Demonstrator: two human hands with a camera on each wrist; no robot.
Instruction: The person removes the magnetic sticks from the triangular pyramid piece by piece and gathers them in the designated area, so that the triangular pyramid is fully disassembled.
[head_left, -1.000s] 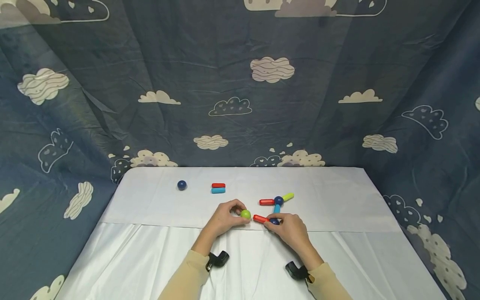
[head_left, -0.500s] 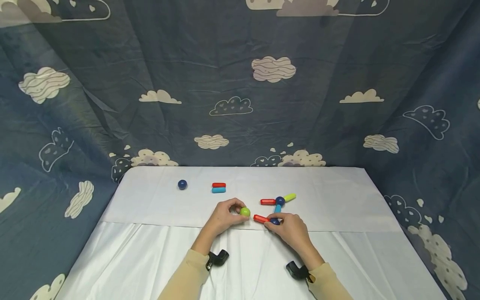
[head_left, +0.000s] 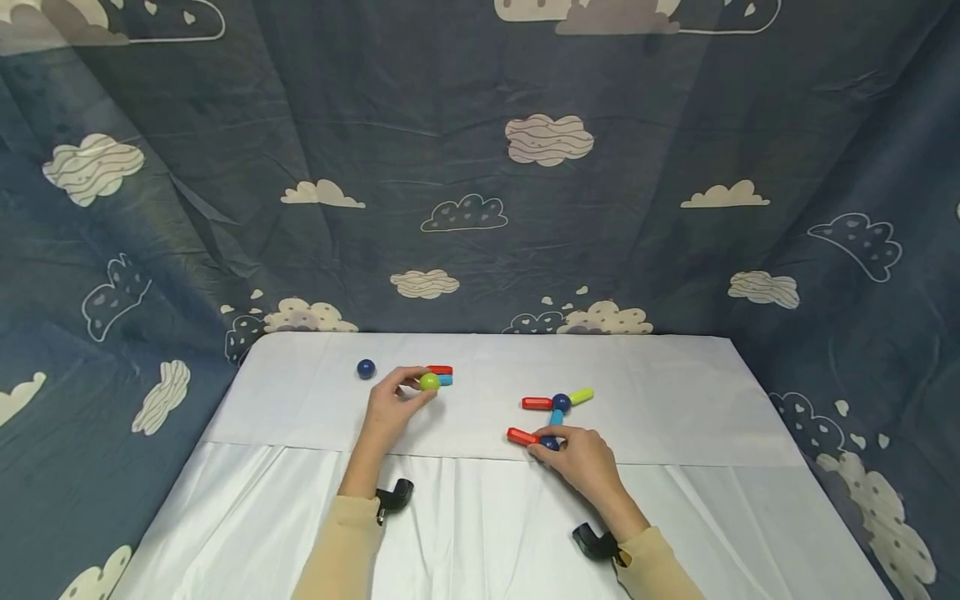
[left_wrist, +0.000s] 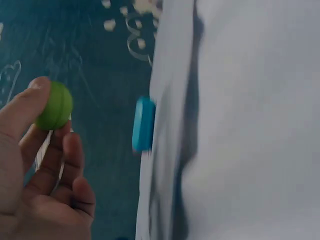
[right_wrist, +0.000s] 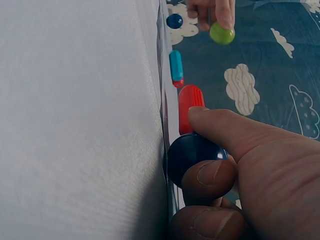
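Between thumb and fingertips, my left hand [head_left: 390,408] pinches a green ball [head_left: 429,382], held above the table near a red stick [head_left: 441,369] and a blue stick [head_left: 446,380]. The left wrist view shows the same green ball [left_wrist: 55,106] clear of the cloth. My right hand [head_left: 581,458] grips a dark blue ball [right_wrist: 192,157] joined to a red stick [head_left: 522,436]. From that ball a light blue stick [head_left: 556,417] leads to a second dark blue ball [head_left: 561,402], which bears another red stick [head_left: 537,403] and a yellow-green stick [head_left: 582,397]. Fingers partly hide the gripped ball.
A loose dark blue ball [head_left: 366,369] lies at the back left of the white-covered table [head_left: 660,375]. A dark cloth with cloud prints [head_left: 480,267] hangs behind and at both sides.
My left hand has moved left and away from me with the green ball, from beside the red stick's end to near the loose sticks. The right hand has stayed in place.
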